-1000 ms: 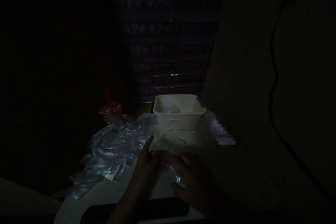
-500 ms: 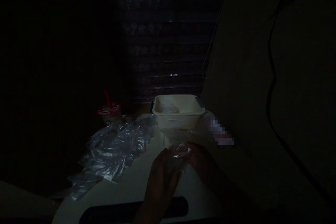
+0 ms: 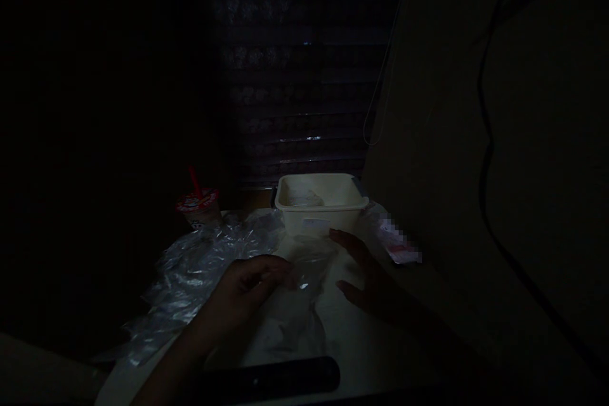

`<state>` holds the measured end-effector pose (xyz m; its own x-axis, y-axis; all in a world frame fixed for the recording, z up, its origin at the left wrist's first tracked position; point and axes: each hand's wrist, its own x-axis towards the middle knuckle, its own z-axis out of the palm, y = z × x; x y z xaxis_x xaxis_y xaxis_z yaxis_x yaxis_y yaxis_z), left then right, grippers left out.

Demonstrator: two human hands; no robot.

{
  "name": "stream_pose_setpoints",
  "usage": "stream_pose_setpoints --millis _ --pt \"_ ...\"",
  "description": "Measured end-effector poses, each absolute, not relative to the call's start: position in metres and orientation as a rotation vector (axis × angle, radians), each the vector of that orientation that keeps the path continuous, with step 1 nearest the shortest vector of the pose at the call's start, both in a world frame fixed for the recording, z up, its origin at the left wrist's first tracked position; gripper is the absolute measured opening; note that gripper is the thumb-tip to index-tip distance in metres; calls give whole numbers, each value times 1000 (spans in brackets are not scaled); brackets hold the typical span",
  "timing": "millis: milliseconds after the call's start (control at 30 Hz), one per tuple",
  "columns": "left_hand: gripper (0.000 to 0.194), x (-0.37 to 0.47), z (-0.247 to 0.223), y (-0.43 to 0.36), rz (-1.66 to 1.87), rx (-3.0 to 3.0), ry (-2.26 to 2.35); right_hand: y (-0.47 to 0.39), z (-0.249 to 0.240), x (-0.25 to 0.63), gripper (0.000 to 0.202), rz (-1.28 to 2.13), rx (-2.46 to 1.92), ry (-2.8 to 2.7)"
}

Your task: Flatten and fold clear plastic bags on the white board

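Clear plastic, thin and wrinkled with one small glint, the bag [image 3: 311,273] lay on the tabletop [image 3: 366,355] before the cream tub [image 3: 342,219]. The right grip [image 3: 373,282] spread wide beside it; whether the curled left grip [image 3: 250,282] pinched it, I couldn't tell.

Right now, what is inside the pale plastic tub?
Inside the tub, some clear, shiny material, probably plastic, lies toward the left. Its front wall covers the near part of the bottom, so anything there cannot be seen.
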<state>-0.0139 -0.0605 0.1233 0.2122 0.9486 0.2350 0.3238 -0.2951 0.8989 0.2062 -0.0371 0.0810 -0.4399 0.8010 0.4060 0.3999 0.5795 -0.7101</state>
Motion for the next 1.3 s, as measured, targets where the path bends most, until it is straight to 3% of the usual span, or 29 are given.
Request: stream_pose_setpoints --millis 167,400,500,633,767,900,1033,1200,1300 --pt "14 -23 137 -50 1034 1645 1169 -25 89 196 64 935 -806 -2079" --pt "12 -31 128 -44 1070 1650 1297 -18 86 199 19 966 -1037 -2075" --pt "10 -39 118 -36 966 1727 1305 -5 86 207 14 974 -1129 -2097" --pt "11 -41 118 -19 928 1740 1366 11 105 211 18 823 -1195 -1978" --pt "17 -27 140 -9 1102 1610 1399 10 137 213 26 664 -1238 -1779" --pt "18 -19 151 -17 1315 1693 1330 -14 154 223 21 342 -1122 -1787" --pt "15 -25 120 -40 1234 1916 1316 -43 125 235 15 141 -982 -1962" --pt "21 -32 61 -59 924 2005 1336 -61 37 241 10 72 -908 -2220" --pt "21 -34 37 -63 839 2023 1275 -65 -5 242 18 166 -1018 -2250"
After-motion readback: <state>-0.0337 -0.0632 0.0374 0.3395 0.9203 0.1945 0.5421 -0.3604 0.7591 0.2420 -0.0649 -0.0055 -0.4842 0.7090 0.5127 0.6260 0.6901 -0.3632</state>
